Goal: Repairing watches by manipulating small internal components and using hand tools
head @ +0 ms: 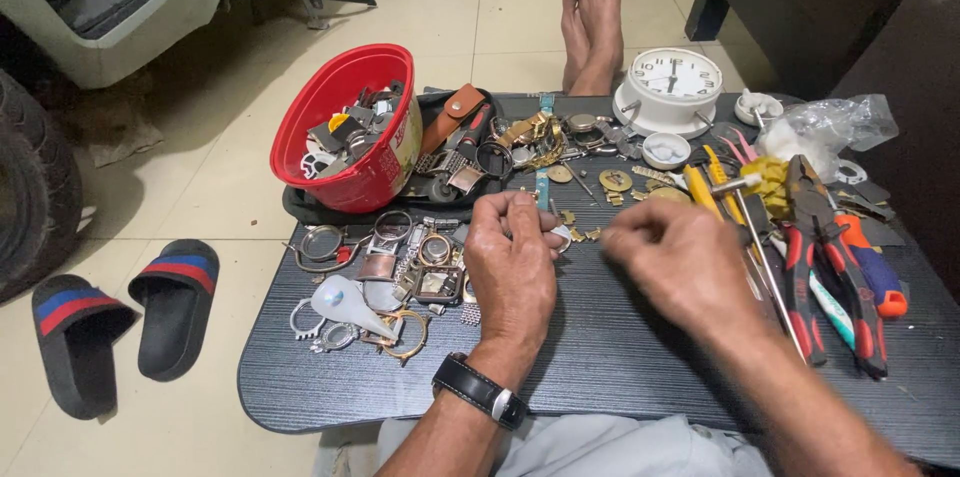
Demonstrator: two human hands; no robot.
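Part: a small pale watch part sits at the left hand's fingertips, over the middle of the table, just near of a teal strap.
Left hand: the left hand is curled, thumb and fingers pinched together on the part; a black wristwatch is on the wrist.
Right hand: the right hand is blurred, just right of the part, fingers bunched toward it; whether they grip anything I cannot tell.
Table: a low dark wood-grain table, bare in the near middle strip.
Left of hands: loose watch cases, rings and bezels lie in a cluster.
Far left: a red bowl full of watch parts stands tilted on a black tray.
Far middle: brass gears and straps lie scattered.
Far right: a white clock stands beside a small white dish and a clear plastic bag.
Right: red-handled pliers and screwdrivers lie side by side.
Floor: 2 black slippers with red and blue stripes lie left of the table; 2 bare feet rest beyond its far edge.
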